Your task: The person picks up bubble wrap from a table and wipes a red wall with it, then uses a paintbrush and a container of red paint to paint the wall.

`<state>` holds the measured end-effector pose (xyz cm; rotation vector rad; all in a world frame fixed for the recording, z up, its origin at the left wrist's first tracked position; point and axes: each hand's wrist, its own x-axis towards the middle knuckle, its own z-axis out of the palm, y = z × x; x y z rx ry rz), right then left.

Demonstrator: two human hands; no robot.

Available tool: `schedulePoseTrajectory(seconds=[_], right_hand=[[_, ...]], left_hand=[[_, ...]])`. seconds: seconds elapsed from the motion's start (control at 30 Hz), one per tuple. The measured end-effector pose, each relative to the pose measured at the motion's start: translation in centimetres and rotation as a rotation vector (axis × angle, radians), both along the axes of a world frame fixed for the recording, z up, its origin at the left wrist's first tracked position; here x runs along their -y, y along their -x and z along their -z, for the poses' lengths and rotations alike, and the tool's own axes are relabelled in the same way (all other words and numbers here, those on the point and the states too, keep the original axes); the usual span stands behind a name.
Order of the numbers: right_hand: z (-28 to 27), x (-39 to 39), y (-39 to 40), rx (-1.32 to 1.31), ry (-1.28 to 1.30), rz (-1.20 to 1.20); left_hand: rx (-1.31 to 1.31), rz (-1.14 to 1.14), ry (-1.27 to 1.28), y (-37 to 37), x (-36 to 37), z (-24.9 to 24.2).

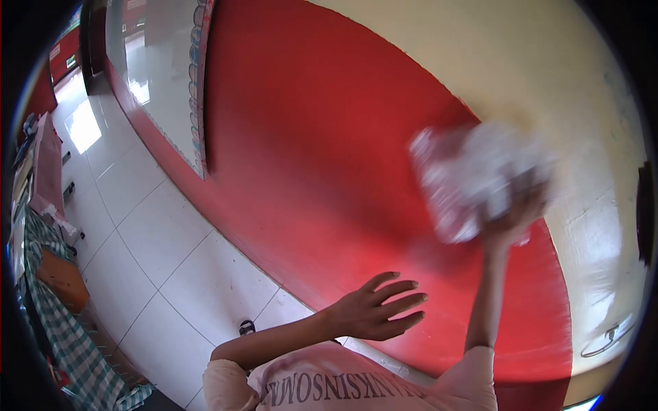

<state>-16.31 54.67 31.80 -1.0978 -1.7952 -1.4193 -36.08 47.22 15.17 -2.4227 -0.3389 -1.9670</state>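
Observation:
Raised against the wall (301, 137), my right hand (513, 212) is closed on a crumpled, whitish, see-through plastic bag (459, 181). Motion blurs both the hand and the bag, and part of the fingers is hidden in its folds. The bag overlaps the border between the wall's red lower part and its cream upper part. Lower down, my left hand (377, 309) is held out in front of my chest with its fingers spread and nothing in them. It is nearest to the red part of the wall.
A whiteboard (154, 75) with a patterned border hangs on the wall at upper left. White floor tiles (161, 233) run along the wall's foot. Tables with a checked cloth (68, 322) and a pink cloth (46, 168) line the left side. A cable (606, 342) hangs at right.

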Motion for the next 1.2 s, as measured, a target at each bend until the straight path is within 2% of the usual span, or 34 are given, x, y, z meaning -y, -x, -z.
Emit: schedulePoseTrajectory(seconds=[0.07, 0.1, 0.13, 0.17, 0.2, 0.27, 0.33, 0.37, 0.43, 0.47, 0.5, 0.57, 0.6, 0.67, 0.73, 0.8, 0.83, 0.9, 0.93, 0.97, 1.0, 1.07, 1.13, 1.17, 1.2], right_hand=[[-6.9, -2.6, 3.1, -0.066, -0.257, -0.02], [-7.5, -4.3, 5.9, -0.12, -0.275, -0.023], [-6.4, -6.2, 8.5, -0.054, -0.19, -0.082], [-3.6, -6.7, 11.6, -0.063, 0.076, -0.158], [0.8, -8.7, 13.4, 0.142, 0.213, -0.016], [15.4, -11.9, 13.7, 0.442, 0.461, -0.228], [22.9, -8.9, 13.5, 0.444, 0.859, -0.264], [27.8, -8.5, 9.7, 0.543, 0.805, -0.361], [25.6, -5.5, 7.6, 0.463, 0.993, -0.345], [26.2, -6.2, 5.5, 0.418, 0.915, -0.237], [22.1, -6.2, 5.6, 0.691, 0.576, 0.097], [11.0, -5.9, 6.6, 0.302, 0.479, 0.112], [5.9, -6.9, 8.2, 0.055, 0.309, 0.001], [-2.9, -8.1, 14.0, -0.038, -0.11, 0.038], [-5.2, -12.3, 17.1, -0.072, -0.195, -0.114], [-1.2, -15.2, 22.3, 0.075, 0.011, -0.098], [3.9, -17.1, 23.7, 0.144, 0.171, -0.129], [16.2, -17.9, 25.2, 0.473, 0.476, -0.127], [22.9, -17.6, 24.6, 0.478, 0.732, -0.221], [26.8, -15.4, 23.6, 0.577, 0.926, -0.188], [31.3, -13.7, 19.9, 0.699, 0.905, -0.259], [33.2, -10.8, 15.3, 0.661, 1.013, -0.339], [31.4, -11.9, 14.3, 0.668, 0.769, -0.268], [26.7, -12.5, 15.6, 0.581, 0.913, -0.139], [21.2, -13.4, 17.3, 0.479, 0.748, -0.084]], left_hand=[[0.007, 0.022, 0.0, 0.5, 0.1, -0.5], [0.026, 0.037, -0.001, 0.5, 0.2, -0.6], [0.042, 0.057, -0.003, 0.6, 0.2, -0.7], [0.059, 0.084, -0.01, 0.8, 0.4, -0.9], [0.066, 0.083, -0.027, 1.2, 0.4, -1.0], [0.083, 0.079, -0.065, 2.2, 0.2, -1.0], [0.1, 0.055, -0.025, 4.4, 0.1, -0.7], [0.118, 0.02, 0.012, 5.7, 0.0, -0.3], [0.143, -0.059, 0.103, 8.3, -0.1, 0.6], [0.114, -0.086, 0.147, 9.5, -0.1, 1.5], [0.115, -0.116, 0.151, 10.3, 0.0, 1.8], [0.121, -0.159, 0.164, 12.0, -0.1, 2.2], [0.128, -0.164, 0.176, 12.4, 0.1, 2.1], [0.135, -0.174, 0.198, 12.7, 0.6, 2.0], [0.129, -0.193, 0.203, 12.9, 0.8, 1.8], [0.104, -0.199, 0.219, 13.1, 0.9, 2.1], [0.09, -0.206, 0.224, 13.4, 1.0, 2.3], [0.072, -0.22, 0.236, 14.1, 0.9, 2.5], [0.059, -0.232, 0.244, 14.7, 0.8, 2.6], [0.05, -0.248, 0.255, 15.4, 0.7, 2.8], [0.042, -0.27, 0.267, 16.0, 0.6, 2.9], [0.025, -0.285, 0.281, 17.4, 0.1, 3.3], [0.006, -0.301, 0.292, 18.6, -0.4, 3.7], [0.0, -0.313, 0.292, 19.0, -0.9, 4.0], [-0.009, -0.322, 0.29, 19.4, -1.5, 4.1]])
